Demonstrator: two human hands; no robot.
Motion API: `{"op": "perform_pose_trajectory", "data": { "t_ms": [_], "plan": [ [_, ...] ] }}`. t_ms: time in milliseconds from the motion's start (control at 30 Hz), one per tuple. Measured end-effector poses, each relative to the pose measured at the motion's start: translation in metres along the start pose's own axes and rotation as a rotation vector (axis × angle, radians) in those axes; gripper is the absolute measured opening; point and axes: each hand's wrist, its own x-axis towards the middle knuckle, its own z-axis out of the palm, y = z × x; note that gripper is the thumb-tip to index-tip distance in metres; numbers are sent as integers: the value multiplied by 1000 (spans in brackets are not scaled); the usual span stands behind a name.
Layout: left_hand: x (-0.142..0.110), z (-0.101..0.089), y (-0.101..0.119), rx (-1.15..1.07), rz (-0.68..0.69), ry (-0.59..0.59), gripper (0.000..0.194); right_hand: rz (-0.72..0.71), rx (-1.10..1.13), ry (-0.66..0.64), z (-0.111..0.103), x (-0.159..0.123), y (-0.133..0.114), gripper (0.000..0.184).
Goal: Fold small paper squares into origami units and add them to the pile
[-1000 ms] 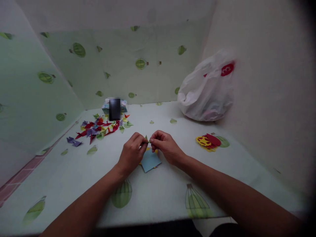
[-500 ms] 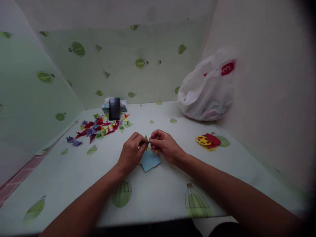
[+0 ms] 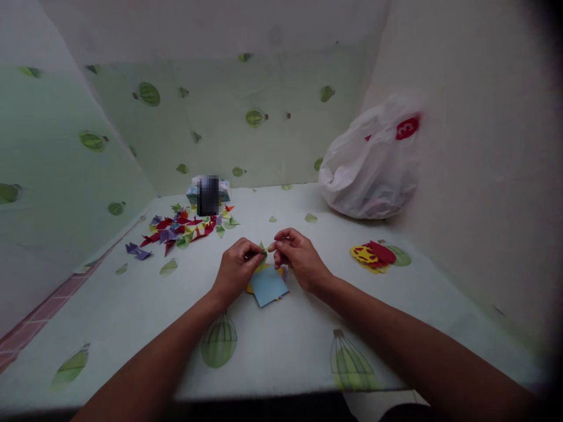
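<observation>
My left hand (image 3: pixel 237 267) and my right hand (image 3: pixel 295 255) meet over the middle of the table, both pinched on a small green folded paper piece (image 3: pixel 263 248) held between their fingertips. Just under the hands lies a small stack of square paper sheets (image 3: pixel 268 286), light blue on top with yellow and purple edges showing. Most of the green piece is hidden by my fingers.
A heap of folded paper pieces (image 3: pixel 182 228) in red, purple, yellow and green lies at the back left, by a small box (image 3: pixel 207 193). A white plastic bag (image 3: pixel 373 164) leans in the back right corner. Red and yellow paper shapes (image 3: pixel 373 254) lie at right.
My hands stay pinched together on the green piece; the right fingers have shifted slightly on it. The view has dipped and turned a little.
</observation>
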Motion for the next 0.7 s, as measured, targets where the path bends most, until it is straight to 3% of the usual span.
{"op": "perform_pose_trajectory", "data": {
  "t_ms": [133, 400, 700],
  "plan": [
    [9, -7, -18, 1, -94, 71, 5, -24, -81, 43, -1, -1, -4, 25],
    [33, -46, -77, 413, -320, 315, 6, -40, -197, 28, -2, -4, -6, 22],
    [34, -58, -104, 706, -585, 264, 16, -28, -224, 32, -2, -6, -7, 22]
  ]
}}
